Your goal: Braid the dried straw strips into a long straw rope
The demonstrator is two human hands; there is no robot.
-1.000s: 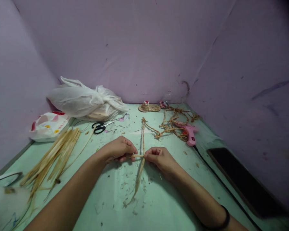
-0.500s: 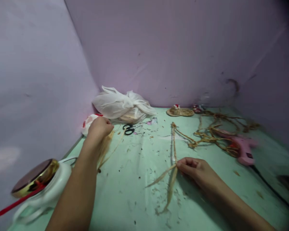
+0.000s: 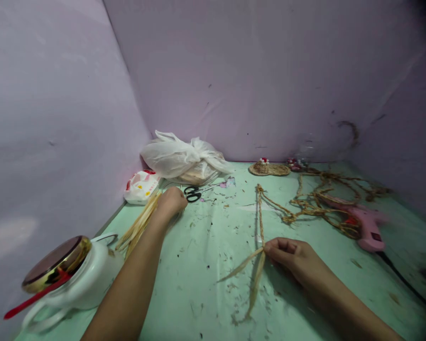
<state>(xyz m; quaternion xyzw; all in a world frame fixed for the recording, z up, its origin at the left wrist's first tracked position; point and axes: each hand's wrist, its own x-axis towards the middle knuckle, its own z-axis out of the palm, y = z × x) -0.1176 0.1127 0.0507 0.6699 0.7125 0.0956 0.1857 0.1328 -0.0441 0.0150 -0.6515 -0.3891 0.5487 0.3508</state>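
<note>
My right hand [image 3: 289, 255] pinches the lower end of a thin braided cord [image 3: 260, 218] of tan plant fibre. Loose flat strands [image 3: 257, 282] fan out below the fingertips on the table. The cord's upper end bends at a knot and runs right towards a tangle of braid [image 3: 305, 206]. My left hand [image 3: 172, 202] is closed at the right side of a bundle of pale fibre strands [image 3: 138, 227]. Its fingertips are turned away, so what they hold is hidden. Black-handled scissors [image 3: 192, 193] lie just beyond that hand.
A tied white plastic bag [image 3: 184, 158] and a white packet [image 3: 141, 187] sit at the back left. At front left are a white pot [image 3: 88, 279], a gold-rimmed lid [image 3: 57, 263] and a red stick [image 3: 35, 299]. A pink glue gun [image 3: 371, 232] and a woven sole shape [image 3: 270, 169] lie rightward.
My left hand has moved right and nearer, from over the fibre bundle to beside it, uncovering the white packet. The right hand keeps its pinch on the cord. The view has shifted slightly.
</note>
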